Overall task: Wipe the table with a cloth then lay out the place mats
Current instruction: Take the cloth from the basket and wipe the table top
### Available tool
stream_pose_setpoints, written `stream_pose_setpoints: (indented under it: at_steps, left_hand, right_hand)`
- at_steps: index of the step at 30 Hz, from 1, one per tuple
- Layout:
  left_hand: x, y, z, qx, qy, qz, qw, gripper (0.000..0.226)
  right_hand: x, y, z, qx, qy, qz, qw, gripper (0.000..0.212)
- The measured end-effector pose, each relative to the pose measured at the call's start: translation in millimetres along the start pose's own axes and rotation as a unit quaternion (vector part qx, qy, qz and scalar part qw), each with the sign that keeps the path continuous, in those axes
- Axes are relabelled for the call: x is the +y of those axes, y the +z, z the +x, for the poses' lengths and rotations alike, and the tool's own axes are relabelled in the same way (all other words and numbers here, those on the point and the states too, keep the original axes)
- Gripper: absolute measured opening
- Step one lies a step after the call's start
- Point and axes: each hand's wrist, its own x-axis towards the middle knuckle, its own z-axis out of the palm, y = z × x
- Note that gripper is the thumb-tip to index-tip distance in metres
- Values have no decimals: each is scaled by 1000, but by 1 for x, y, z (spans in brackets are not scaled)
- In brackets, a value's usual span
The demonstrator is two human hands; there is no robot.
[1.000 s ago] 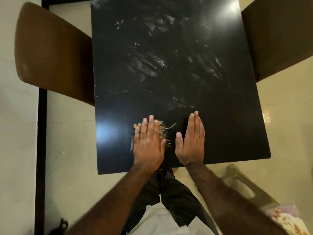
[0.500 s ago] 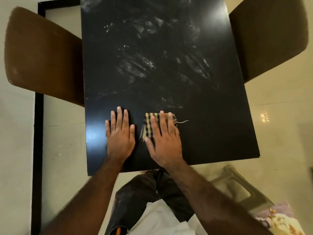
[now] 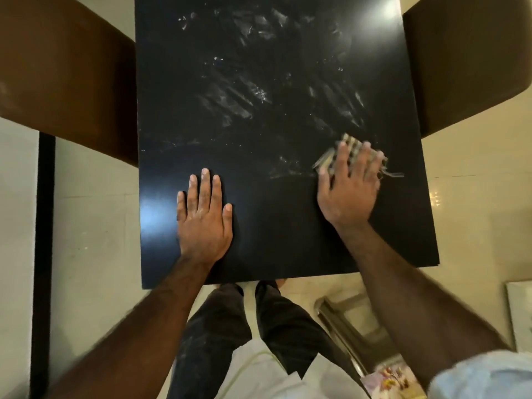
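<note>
A black table (image 3: pixel 273 116) fills the middle of the view, with white smears across its far half. My right hand (image 3: pixel 349 191) presses flat on a small checked cloth (image 3: pixel 349 146) near the table's right side; the cloth is blurred and frayed threads trail to the right. My left hand (image 3: pixel 203 217) lies flat on the near left part of the table, fingers apart, with nothing under it. A flowered item at the bottom right (image 3: pixel 391 378) may be a place mat; I cannot tell.
A brown chair (image 3: pixel 63 70) stands against the table's left edge and another brown chair (image 3: pixel 466 61) against the right edge. A grey plastic stool (image 3: pixel 354 326) sits on the pale tiled floor at my lower right. My legs are at the near edge.
The cloth passed from under my left hand to under my right, which has slid it to the right and farther up the table. My left hand now rests bare at the near left.
</note>
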Motion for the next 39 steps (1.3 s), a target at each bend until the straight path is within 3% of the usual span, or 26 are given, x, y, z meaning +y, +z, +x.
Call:
stream_pose_setpoints:
  at_steps: [5,9,11,15,19,25,29,31,35,39]
  left_hand:
    - [-2,1,0,2,7,-3,1000,73]
    - [-6,0,1,-3,18,-5,1000,74]
    - [-8,0,3,-6,27,-3,1000,74]
    - [-9,2,3,-8,29,0,1000,75]
    - [-8,2,2,-3,31,0,1000,75]
    - [-10,2,3,-2,38,0,999,74]
    - [-11,1,3,-3,39,-4,999,75]
    - [-10,2,3,-3,38,-5,999,75]
    - [-11,5,4,0,33,-7,999,74]
    - [-8,6,5,-7,33,-3,999,74]
  right_hand:
    - [-99,16,-11,12,-127,22,992,72]
    - [-110,23,-68,-47,-197,17,979,73]
    - [-86,22,-90,-59,-188,9,980,76]
    - [-46,15,-87,-50,-78,-1,996,75]
    - [-71,15,-36,-10,-28,4,1000,72]
    - [-144,24,-26,-17,-184,8,983,70]
    - [-107,20,-81,-56,-244,6,968,69]
    - [-71,17,-100,-70,-208,-2,976,72]
    - [-12,7,-81,-62,-45,-3,997,75]
    - [-18,4,-22,-16,23,19,999,70]
